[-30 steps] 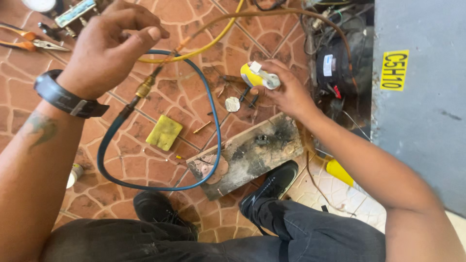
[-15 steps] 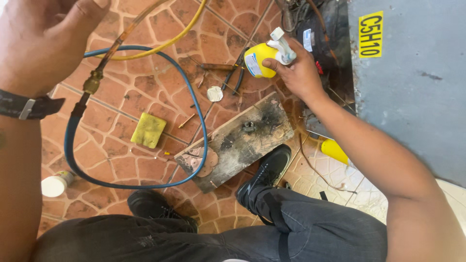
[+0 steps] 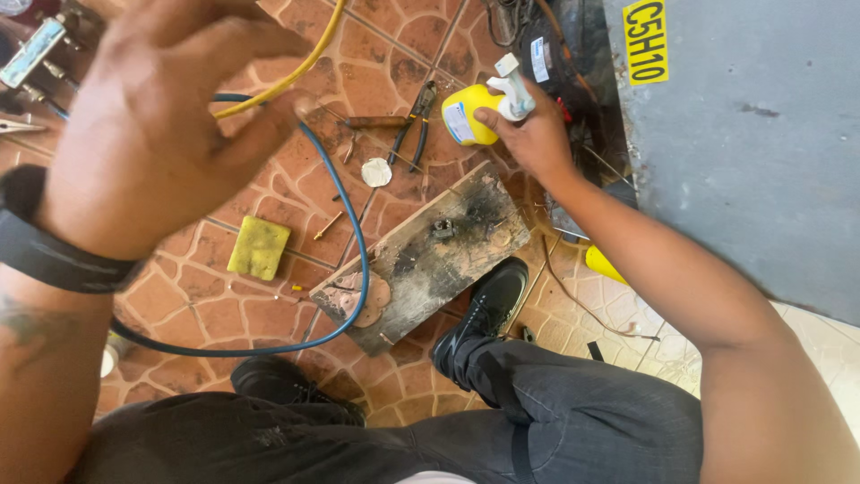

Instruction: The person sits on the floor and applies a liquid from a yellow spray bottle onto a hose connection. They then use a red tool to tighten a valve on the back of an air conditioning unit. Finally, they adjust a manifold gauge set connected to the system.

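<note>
My right hand (image 3: 536, 134) grips a yellow spray bottle (image 3: 473, 116) with a white trigger head, held near the dark compressor (image 3: 560, 54) at the base of a grey metal cabinet (image 3: 743, 143). My left hand (image 3: 170, 125) is raised close to the camera, fingers spread and loosely curled, a black wristband on the wrist; it hangs above the blue hose (image 3: 345, 206) and yellow hose (image 3: 296, 67). Whether its fingertips touch a hose I cannot tell.
A scorched wooden board (image 3: 430, 255) lies on the terracotta tiles by my black shoes (image 3: 479, 309). A yellow sponge (image 3: 258, 246), pliers (image 3: 417, 121), a small round lid (image 3: 377, 171) and a gauge manifold (image 3: 31, 54) lie around. Another yellow object (image 3: 605, 264) sits by the cabinet.
My left hand rose toward the camera and opened its fingers. My right hand carried the spray bottle up and closer to the compressor.
</note>
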